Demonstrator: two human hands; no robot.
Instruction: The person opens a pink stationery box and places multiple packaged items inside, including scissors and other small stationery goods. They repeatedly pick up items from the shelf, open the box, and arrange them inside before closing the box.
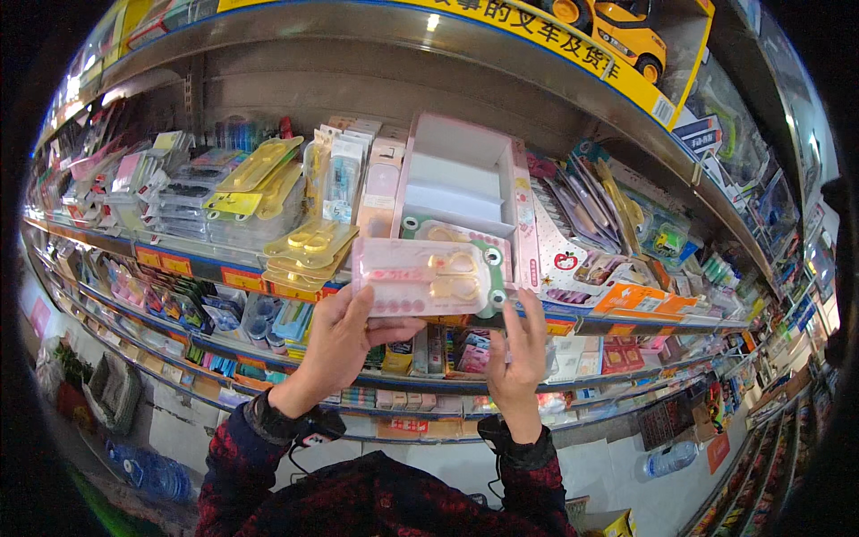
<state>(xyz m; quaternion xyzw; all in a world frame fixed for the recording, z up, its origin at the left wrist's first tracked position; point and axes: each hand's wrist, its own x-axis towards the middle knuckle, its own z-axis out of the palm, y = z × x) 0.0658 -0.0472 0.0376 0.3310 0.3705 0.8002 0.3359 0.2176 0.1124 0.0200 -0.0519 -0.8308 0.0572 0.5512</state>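
A flat clear-fronted pack (402, 274) is held level in front of the shelf. Inside are yellow-ringed scissors and a pink item, and its right end is a green frog-face card. My left hand (342, 346) pinches its lower left corner, thumb in front and fingers beneath. At the other end, my right hand (520, 359) has its fingers spread, fingertips close against the frog end. Just behind stands an open white-and-pink cardboard box (463, 161) on the shelf. A similar frog-topped pack (443, 231) lies at its near end, partly covered by the held one.
Yellow packs (312, 241) are stacked on the shelf left of the box. Right of it sits a white display box (567, 262) with an apple print. The upper shelf edge (376, 33) overhangs at the top. Lower shelves hold stationery; blue water bottles (147, 473) lie on the floor.
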